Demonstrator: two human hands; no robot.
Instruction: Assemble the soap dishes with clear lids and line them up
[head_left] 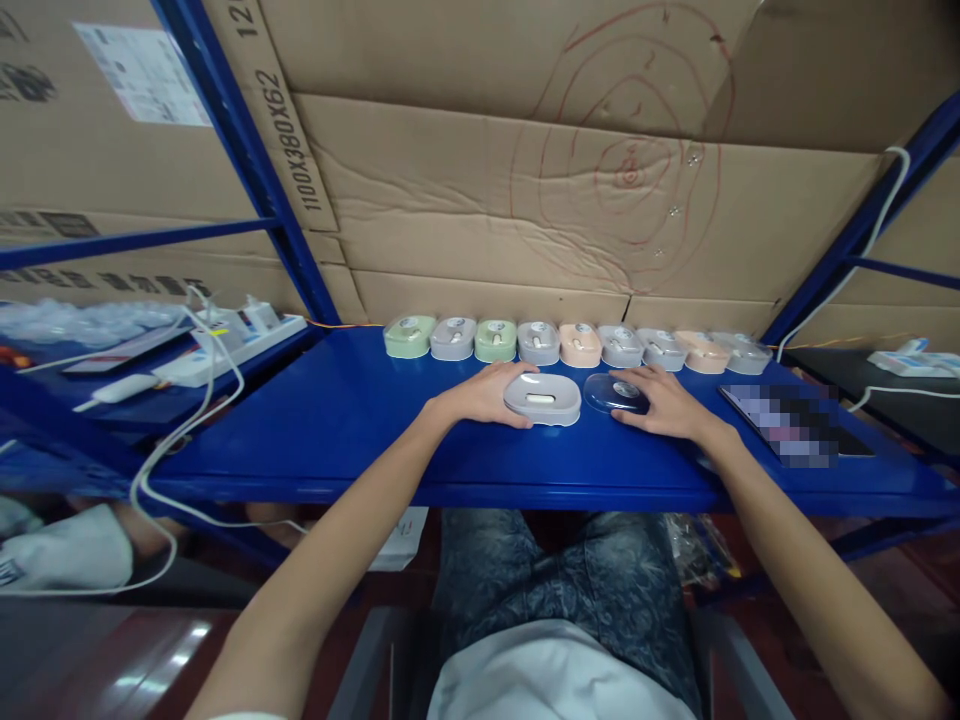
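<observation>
A light grey oval case (551, 410), like a soap box, rests on the blue tabletop with its top uncovered. In its middle is a small white bar-shaped piece (541, 399). My left hand (491, 393) grips the case's left end, thumb at the near side and fingers at the far side. Just right of the case, a clear oval lid (604, 393) with a round sticker lies on or just above the table; I cannot tell which. My right hand (660, 402) holds the lid's right end between thumb and fingers.
Several similar lidded cases, green (411, 338), grey (538, 344) and peach (580, 346), line the back edge before the cardboard (450, 190). A flat dark-screened device (780, 420), partly pixelated, lies right. Power strips (232, 350) and white cables (154, 470) are left, between blue posts.
</observation>
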